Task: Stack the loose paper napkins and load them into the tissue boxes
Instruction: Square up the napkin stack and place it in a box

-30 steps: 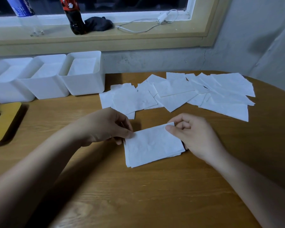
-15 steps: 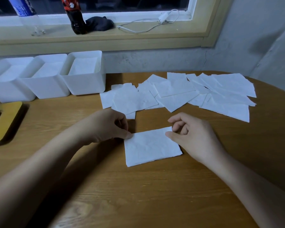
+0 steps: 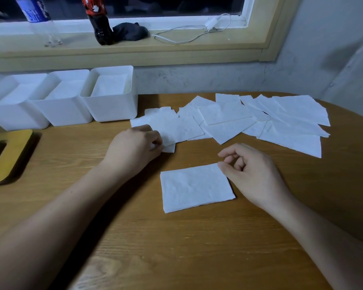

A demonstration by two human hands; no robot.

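Wooden lid [image 3: 6, 155] sits at the left edge of the worktop [image 3: 176, 248]. Behind it I see three white tissue boxes [image 3: 61, 105] in a row, each with napkins inside. Left grip [image 3: 134, 151] is on the left end of the loose napkins [image 3: 281, 122]. It looks like it's pinching one sheet's near corner, but the fingers hide the contact. Napkin stack [image 3: 195, 187] lies flat near centre, apart from the spread. Right grip [image 3: 254, 176] is released, fingers loosely curled, thumb tip touching the stack's far right corner.

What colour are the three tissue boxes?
The tissue boxes are plain white; the head view shows them.
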